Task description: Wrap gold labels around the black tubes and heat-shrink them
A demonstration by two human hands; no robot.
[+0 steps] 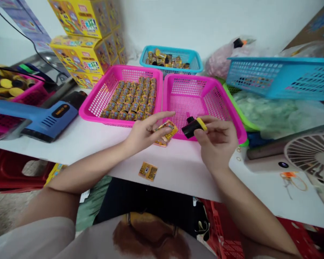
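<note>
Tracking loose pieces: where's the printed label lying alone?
Head view: the printed label lies on the white table, below and between your left hand and right hand.

Black cylinder (192, 127) with 1 yellow band (magenta mesh basket (186, 76) behind)

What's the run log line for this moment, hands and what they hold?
Left hand: orange-yellow printed label | Right hand: black cylinder with yellow band | Nearby: printed label on white table, pink basket of wrapped cylinders
</note>
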